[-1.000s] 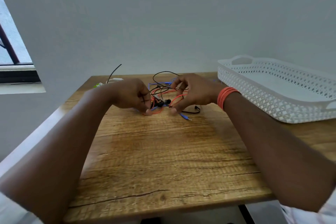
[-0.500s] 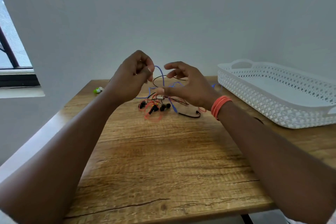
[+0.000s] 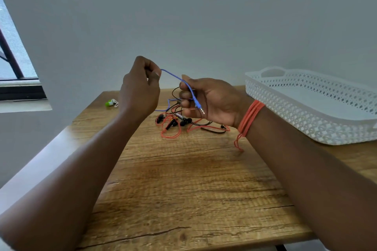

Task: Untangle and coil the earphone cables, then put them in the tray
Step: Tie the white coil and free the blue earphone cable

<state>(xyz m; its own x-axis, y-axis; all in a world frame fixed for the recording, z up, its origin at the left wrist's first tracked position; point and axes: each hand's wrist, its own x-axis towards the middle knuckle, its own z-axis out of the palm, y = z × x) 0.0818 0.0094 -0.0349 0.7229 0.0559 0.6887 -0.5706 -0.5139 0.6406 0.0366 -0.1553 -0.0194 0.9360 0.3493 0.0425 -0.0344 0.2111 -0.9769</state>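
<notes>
A blue earphone cable [image 3: 175,76] stretches in the air between my two hands. My left hand [image 3: 140,89] pinches it high up with thumb and fingers. My right hand [image 3: 208,100] grips its plug end, with the jack lying across the palm. Below the hands, a tangle of red and black earphone cables [image 3: 173,123] with black earbuds lies on the wooden table [image 3: 183,179]. The blue cable runs down into that tangle. A white perforated tray [image 3: 306,116] stands at the right, with nothing visible inside.
A small green and white object [image 3: 111,103] lies at the table's far left corner. A grey wall rises behind the table, and a window [image 3: 12,63] is at the left. My right wrist wears orange bands [image 3: 247,118].
Both hands have risen from the tangle on the table, drawing the blue cable up. The right hand has turned palm-up and closed round the plug end.
</notes>
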